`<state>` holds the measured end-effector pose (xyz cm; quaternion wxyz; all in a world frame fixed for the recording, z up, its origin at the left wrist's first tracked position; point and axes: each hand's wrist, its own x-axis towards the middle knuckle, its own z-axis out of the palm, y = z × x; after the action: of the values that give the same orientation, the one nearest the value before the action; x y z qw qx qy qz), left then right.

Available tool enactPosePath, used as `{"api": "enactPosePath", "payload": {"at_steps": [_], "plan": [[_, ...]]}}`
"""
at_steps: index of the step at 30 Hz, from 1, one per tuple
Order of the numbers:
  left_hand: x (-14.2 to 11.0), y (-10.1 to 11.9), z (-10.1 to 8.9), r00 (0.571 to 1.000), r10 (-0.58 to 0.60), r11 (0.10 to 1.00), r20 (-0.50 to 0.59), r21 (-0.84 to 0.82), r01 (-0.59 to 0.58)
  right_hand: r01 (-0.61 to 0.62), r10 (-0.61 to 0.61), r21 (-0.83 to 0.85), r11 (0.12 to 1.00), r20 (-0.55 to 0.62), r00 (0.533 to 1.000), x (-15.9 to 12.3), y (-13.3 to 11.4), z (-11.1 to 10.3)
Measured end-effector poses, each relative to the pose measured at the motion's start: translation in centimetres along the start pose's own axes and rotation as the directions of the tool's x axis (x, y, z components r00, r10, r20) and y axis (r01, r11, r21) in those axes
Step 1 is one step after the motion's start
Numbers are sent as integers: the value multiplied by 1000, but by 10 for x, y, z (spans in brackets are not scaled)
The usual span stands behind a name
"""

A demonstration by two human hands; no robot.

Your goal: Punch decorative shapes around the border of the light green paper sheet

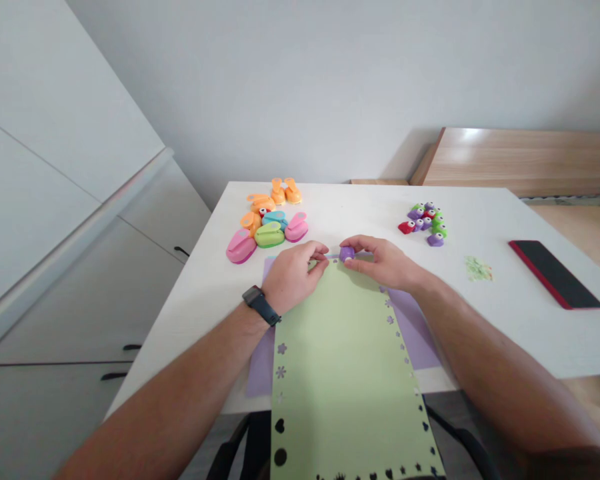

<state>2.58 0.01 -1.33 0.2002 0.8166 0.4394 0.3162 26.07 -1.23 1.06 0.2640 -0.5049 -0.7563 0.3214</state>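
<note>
A light green sheet of paper (340, 353) lies in front of me, its edges punched with hearts, stars, flowers and a circle. Its near end hangs past the table edge. Between the thumb and fingers of my right hand (380, 260) is a small purple craft punch (347, 254), set at the sheet's far edge. My left hand (296, 273), with a dark watch (261, 305) on the wrist, is closed in a pinch at the far edge, left of the punch. What its fingertips hold, if anything, is hidden. Purple paper (415, 327) shows under the green sheet.
Larger punches in pink (241, 247), green (269, 235), blue and orange stand at the back left. Several small punches (425, 223) sit at the back right. Near them are a pile of paper cutouts (478, 268) and a black and red flat object (555, 273).
</note>
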Motion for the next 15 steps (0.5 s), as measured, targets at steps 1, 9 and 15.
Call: {"api": "enactPosePath", "payload": {"at_steps": [1,9,15], "plan": [[0,0,0,1000,-1,1000,0,2,1,7,-7,-12,1000,10,1000,0,-1,0],[-1,2,0,1000,10,1000,-2,-2,-10,43,-38,-87,995,57,998,-2,-8,-2],[-1,3,1,1000,7,1000,-4,-14,-7,20,-13,-145,989,53,998,-3,-8,-1]]}}
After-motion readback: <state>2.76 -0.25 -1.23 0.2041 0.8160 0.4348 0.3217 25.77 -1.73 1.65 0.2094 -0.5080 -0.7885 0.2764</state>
